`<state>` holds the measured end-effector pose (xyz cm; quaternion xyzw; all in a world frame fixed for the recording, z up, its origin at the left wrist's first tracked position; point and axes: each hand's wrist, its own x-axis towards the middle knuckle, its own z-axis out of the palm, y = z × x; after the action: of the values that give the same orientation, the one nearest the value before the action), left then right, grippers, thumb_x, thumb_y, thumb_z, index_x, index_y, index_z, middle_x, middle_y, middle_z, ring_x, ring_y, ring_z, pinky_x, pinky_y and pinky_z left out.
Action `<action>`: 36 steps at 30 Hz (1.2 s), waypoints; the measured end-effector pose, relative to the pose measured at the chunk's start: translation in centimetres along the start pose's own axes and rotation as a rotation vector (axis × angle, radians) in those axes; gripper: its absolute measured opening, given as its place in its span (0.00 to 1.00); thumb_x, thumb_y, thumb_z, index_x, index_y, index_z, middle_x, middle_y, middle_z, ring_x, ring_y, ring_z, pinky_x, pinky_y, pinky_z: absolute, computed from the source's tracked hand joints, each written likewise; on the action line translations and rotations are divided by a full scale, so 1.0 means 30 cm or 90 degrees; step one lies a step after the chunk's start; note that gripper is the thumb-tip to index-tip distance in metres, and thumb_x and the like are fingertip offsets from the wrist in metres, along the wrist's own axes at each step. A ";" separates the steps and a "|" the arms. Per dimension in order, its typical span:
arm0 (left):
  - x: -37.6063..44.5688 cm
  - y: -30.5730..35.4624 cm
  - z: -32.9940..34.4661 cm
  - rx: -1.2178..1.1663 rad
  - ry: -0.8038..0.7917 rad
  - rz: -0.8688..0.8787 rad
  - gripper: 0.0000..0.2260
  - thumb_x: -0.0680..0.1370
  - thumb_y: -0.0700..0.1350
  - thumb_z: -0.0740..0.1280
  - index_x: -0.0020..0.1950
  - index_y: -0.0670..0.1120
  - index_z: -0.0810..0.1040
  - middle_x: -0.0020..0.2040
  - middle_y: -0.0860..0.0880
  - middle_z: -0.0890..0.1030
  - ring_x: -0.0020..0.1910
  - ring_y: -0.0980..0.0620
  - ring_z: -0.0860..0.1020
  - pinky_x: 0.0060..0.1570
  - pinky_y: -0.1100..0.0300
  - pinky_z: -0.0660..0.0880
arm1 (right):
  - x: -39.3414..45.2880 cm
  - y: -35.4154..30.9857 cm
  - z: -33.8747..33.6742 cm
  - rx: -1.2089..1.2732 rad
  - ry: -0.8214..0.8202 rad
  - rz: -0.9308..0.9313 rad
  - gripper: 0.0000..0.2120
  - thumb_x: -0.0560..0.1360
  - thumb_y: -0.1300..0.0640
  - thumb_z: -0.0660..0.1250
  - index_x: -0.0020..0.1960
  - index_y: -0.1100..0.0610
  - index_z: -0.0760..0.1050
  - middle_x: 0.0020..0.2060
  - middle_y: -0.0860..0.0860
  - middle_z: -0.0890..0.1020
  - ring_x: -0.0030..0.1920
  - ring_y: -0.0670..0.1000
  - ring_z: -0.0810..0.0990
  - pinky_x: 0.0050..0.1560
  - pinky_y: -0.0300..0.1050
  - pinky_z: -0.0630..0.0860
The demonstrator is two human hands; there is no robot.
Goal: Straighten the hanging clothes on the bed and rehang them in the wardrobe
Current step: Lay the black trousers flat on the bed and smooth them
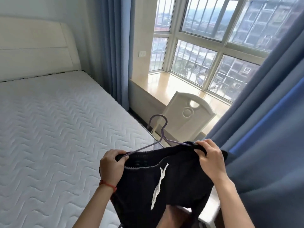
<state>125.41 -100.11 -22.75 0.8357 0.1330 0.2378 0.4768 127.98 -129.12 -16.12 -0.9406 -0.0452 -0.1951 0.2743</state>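
A pair of black shorts [172, 181] with a white drawstring hangs on a thin purple hanger [158, 129] in front of me, past the bed's right edge. My left hand [111, 165] grips the left end of the waistband together with the hanger's arm. My right hand [209, 157] pinches the right end of the waistband over the hanger's other arm. The hook points up and away from me. The bare white quilted mattress [54, 129] lies to the left with no clothes on the part I see. No wardrobe is in view.
A white headboard [36, 46] stands at the far left. Blue curtains [266, 145] hang close on my right and more [115, 46] beside the bay window. A white chair [185, 119] stands by the window ledge [172, 86], just beyond the hanger.
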 end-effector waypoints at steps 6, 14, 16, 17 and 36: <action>0.131 -0.069 0.102 0.025 0.000 -0.054 0.07 0.65 0.35 0.75 0.38 0.46 0.82 0.36 0.52 0.81 0.40 0.48 0.79 0.44 0.53 0.77 | 0.235 0.064 0.168 0.017 -0.076 -0.013 0.10 0.72 0.66 0.67 0.54 0.61 0.79 0.44 0.47 0.76 0.47 0.53 0.76 0.53 0.50 0.74; 0.361 -0.147 0.189 0.111 0.116 -0.138 0.05 0.65 0.36 0.75 0.37 0.43 0.82 0.36 0.51 0.81 0.40 0.50 0.76 0.43 0.60 0.70 | 0.611 0.074 0.477 0.087 -0.183 -0.104 0.10 0.72 0.67 0.68 0.52 0.60 0.79 0.43 0.46 0.75 0.46 0.55 0.77 0.47 0.49 0.74; 0.432 -0.162 0.218 0.146 0.150 -0.157 0.05 0.65 0.36 0.75 0.37 0.43 0.82 0.36 0.49 0.82 0.40 0.52 0.75 0.43 0.61 0.70 | 0.721 0.075 0.565 0.116 -0.207 -0.132 0.10 0.71 0.67 0.68 0.51 0.60 0.79 0.42 0.46 0.75 0.45 0.56 0.77 0.46 0.51 0.74; 0.470 -0.166 0.231 0.158 0.167 -0.167 0.05 0.65 0.36 0.75 0.37 0.43 0.82 0.36 0.49 0.82 0.40 0.52 0.75 0.43 0.61 0.69 | 0.774 0.077 0.611 0.128 -0.223 -0.143 0.10 0.71 0.67 0.68 0.51 0.59 0.79 0.42 0.46 0.75 0.45 0.56 0.77 0.47 0.52 0.75; 1.021 -0.909 0.536 0.270 0.183 -0.393 0.05 0.67 0.40 0.74 0.41 0.45 0.82 0.45 0.45 0.83 0.49 0.43 0.78 0.49 0.53 0.74 | 1.156 0.212 1.721 0.078 -0.435 -0.207 0.10 0.75 0.60 0.65 0.56 0.59 0.77 0.49 0.53 0.79 0.51 0.57 0.77 0.48 0.45 0.70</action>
<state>160.03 -84.26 -44.87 0.7947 0.4890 0.1650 0.3196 178.76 -107.72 -45.65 -0.9139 -0.2942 0.0915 0.2644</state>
